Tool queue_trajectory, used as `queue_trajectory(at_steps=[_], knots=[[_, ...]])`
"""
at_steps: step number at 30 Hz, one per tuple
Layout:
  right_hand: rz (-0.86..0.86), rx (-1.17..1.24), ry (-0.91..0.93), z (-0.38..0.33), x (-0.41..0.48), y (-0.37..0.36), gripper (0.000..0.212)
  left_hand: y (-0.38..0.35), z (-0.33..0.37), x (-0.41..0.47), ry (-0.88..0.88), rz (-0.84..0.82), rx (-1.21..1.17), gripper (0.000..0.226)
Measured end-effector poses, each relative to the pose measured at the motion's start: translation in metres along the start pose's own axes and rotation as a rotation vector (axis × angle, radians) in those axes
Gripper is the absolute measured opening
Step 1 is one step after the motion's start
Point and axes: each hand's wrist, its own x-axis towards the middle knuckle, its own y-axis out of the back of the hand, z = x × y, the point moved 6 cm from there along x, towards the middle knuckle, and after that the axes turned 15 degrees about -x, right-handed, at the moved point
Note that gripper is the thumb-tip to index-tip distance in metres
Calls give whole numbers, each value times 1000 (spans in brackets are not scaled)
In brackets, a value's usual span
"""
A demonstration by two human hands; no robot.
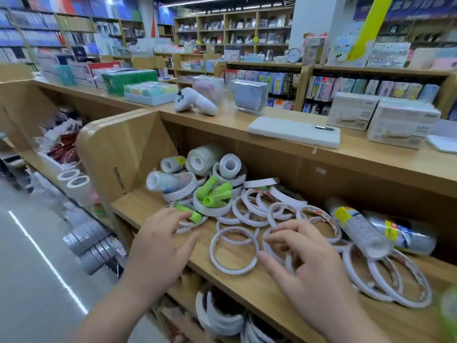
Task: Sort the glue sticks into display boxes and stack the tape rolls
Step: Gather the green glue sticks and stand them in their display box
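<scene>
Several thin white tape rolls lie scattered on the wooden shelf (148, 209); one ring (234, 251) lies flat between my hands. Green glue sticks (217, 194) sit in a heap on thicker white rolls behind them, and one glue stick (189, 214) lies by my left fingertips. My left hand (160, 246) hovers over the shelf's front left, fingers spread and relaxed, holding nothing. My right hand (301, 261) hovers over the rings at the right, fingers loosely bent and blurred, with nothing gripped. Fat clear tape rolls (205, 159) stand at the back.
Two wrapped clear tape packs (358, 229) lie at the shelf's right. Above, the counter (371, 154) holds a white controller (195, 101), a white flat case (294, 132) and white boxes (400, 127). More tape rolls (220, 315) sit on the shelf below; the aisle floor lies at the left.
</scene>
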Motion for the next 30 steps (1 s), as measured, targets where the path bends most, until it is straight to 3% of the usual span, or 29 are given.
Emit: queue_trajectory(at_steps=[7,14,20,23,27,30], knots=[[-44,-111,-47,-39,68,-43,26,-16,-46,68,-197,-317,159,49],[-137,-153,-136,-58,104,-87,45,-22,-62,86,-400,-408,67,49],[-85,-190,-141,-59,109,-98,26,-32,-59,87,-487,-499,-138,34],[25,-178,-210,-54,103,-81,19,-27,-56,93,-507,-472,-214,31],[199,25,-385,-45,82,-56,22,-14,-46,97,-387,-439,-438,25],[295,213,-512,-40,69,-49,21,-9,-41,100,-98,-399,-704,12]])
